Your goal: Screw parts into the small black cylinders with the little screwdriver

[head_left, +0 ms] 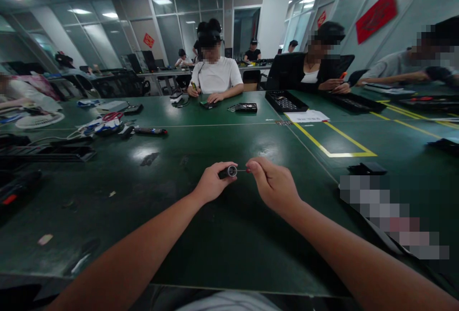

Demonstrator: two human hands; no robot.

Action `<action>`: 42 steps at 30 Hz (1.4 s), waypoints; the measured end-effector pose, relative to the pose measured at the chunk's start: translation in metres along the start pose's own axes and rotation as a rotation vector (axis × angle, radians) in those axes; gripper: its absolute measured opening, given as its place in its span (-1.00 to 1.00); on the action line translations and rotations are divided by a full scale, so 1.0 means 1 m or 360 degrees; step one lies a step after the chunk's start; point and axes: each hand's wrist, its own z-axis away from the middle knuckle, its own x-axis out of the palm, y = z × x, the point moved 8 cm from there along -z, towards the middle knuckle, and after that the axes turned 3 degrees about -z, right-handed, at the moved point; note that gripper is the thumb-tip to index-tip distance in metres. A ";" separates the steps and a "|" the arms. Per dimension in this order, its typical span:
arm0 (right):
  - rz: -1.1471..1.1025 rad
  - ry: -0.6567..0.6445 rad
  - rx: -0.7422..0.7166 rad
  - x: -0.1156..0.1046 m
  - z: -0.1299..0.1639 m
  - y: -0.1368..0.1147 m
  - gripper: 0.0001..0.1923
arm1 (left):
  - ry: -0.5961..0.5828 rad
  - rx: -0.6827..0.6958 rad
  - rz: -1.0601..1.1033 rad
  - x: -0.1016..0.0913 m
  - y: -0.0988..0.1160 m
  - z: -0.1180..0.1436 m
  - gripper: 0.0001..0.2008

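- Hands meet above the middle of the green tabletop [229, 234], both forearms reaching in from the near edge.
- Left hand [211, 183] is clenched around a small dark cylinder [229, 172]; the cylinder's round, silvery end faces the camera and pokes out between thumb and forefinger.
- Right hand [274, 184] pinches a thin pin [242, 171] between thumb and forefinger; the pin lies level and its tip touches or enters the cylinder's end, which of the two I cannot tell.
- Cylinder and pin are held just over the tabletop, between the two hands, not resting on it.
- Yellow tape [344, 141] marks a box on the tabletop, well beyond the right hand.
- A black tray [286, 101] sits further back, with a white sheet [308, 116] just beside it.
- Scissors [112, 116] with red handles lie in a clutter of cables at the far left, and a dark pen-like tool [150, 131] lies near them.
- A small black block [367, 168] lies to the right of the hands, near a blurred patch.
- A person in a white shirt [216, 76] sits across the tabletop, hands on small parts; other people work along the right side.
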 end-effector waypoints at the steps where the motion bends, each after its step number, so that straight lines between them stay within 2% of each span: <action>1: 0.0015 0.0008 -0.0002 0.000 0.000 -0.001 -0.70 | 0.0010 -0.0007 0.0024 -0.001 0.000 0.000 -0.63; 7: 0.0033 0.0031 -0.0030 0.002 0.000 -0.001 -0.72 | 0.0116 -0.0105 0.0189 -0.006 -0.007 -0.002 -0.65; 10: 0.0047 -0.0043 -0.0001 0.004 0.000 0.000 -0.76 | 0.0115 -0.0108 0.0153 -0.007 -0.008 -0.001 -0.64; 14: 0.0090 -0.0083 0.0068 0.005 0.000 0.001 -0.72 | 0.0095 -0.0093 0.0087 -0.007 -0.006 -0.001 -0.64; 21: -0.0047 -0.0079 -0.0025 0.011 0.002 -0.004 -0.71 | 0.0163 -0.0143 0.0167 -0.010 -0.014 -0.002 -0.65; 27: -0.0006 -0.0160 0.0156 0.011 0.000 0.008 -0.74 | 0.0160 -0.0117 0.0046 -0.009 -0.010 -0.001 -0.65; 34: -0.0119 -0.0208 0.0056 0.015 0.000 0.004 -0.70 | 0.0228 -0.0160 0.0066 -0.014 -0.013 -0.003 -0.66; 38: -0.0050 -0.0302 0.0196 0.019 0.000 0.013 -0.75 | 0.0239 -0.0168 0.0052 -0.015 -0.015 -0.004 -0.66; 42: -0.0028 -0.0245 0.0245 0.016 -0.001 0.016 -0.79 | 0.0189 -0.0129 -0.0032 -0.013 -0.011 -0.002 -0.65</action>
